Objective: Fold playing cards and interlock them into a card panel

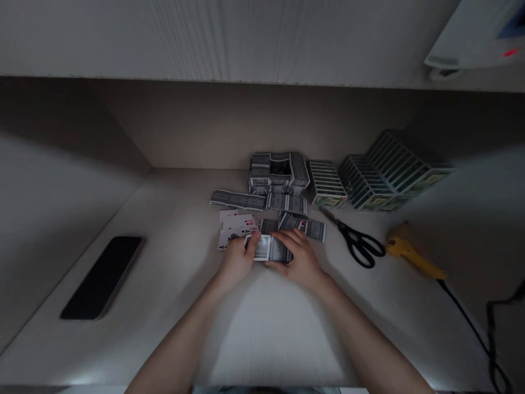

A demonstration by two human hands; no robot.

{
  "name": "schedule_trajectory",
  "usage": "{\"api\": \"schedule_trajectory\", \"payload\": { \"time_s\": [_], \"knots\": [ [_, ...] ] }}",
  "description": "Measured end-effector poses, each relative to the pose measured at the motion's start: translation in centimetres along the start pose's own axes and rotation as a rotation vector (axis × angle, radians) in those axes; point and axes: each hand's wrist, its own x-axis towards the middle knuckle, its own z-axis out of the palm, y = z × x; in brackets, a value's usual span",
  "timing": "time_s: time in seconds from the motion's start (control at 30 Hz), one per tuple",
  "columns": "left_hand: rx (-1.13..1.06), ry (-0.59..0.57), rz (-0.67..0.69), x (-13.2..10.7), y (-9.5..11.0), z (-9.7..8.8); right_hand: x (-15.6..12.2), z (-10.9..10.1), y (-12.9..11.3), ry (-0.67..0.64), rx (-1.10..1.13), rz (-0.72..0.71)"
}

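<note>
Two patterned card backs lie side by side between my hands. My left hand (240, 254) is closed on the left playing card (262, 249), thumb on top. The fingers of my right hand (298, 253) curl around the right playing card (278, 250). Whether the cards are joined cannot be made out. Just beyond my left hand lie face-up playing cards (238, 222). More face-down cards (315, 230) lie past my right hand. A long strip of cards (238, 200) sits farther back, before a box-like structure built of cards (260, 172) with an opening on top.
Black-handled scissors (356, 241) lie to the right, beside a yellow glue gun (414, 257) with a black cord. Stepped, slatted card structures (377, 180) stand at the back right. A phone (104, 276) lies at left. A shelf edge (229, 82) overhangs the back.
</note>
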Motion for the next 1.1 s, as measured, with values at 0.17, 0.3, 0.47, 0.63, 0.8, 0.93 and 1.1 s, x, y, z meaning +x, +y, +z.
{"api": "schedule_trajectory", "payload": {
  "time_s": [0.17,0.3,0.47,0.63,0.8,0.93,1.1],
  "knots": [
    [-0.040,-0.024,-0.033,-0.1,0.0,0.4,-0.1,0.2,0.2,0.010,0.027,-0.005],
    [-0.066,-0.033,-0.051,-0.2,0.0,0.6,-0.1,0.1,0.2,0.009,0.035,-0.007],
    [-0.104,-0.016,-0.045,-0.3,-0.1,0.8,-0.1,0.2,0.2,0.014,0.029,-0.007],
    [-0.082,0.005,-0.033,-0.3,0.2,1.0,0.0,0.4,0.3,0.011,0.037,-0.016],
    [-0.006,0.016,0.008,-0.4,0.3,1.2,-0.1,0.4,0.3,-0.005,0.038,-0.006],
    [0.041,0.011,0.025,-0.4,0.2,1.2,-0.2,0.6,0.4,-0.003,0.025,-0.001],
    [0.045,-0.013,0.028,-0.5,0.0,1.3,-0.3,0.9,0.3,-0.009,0.022,-0.031]
  ]
}}
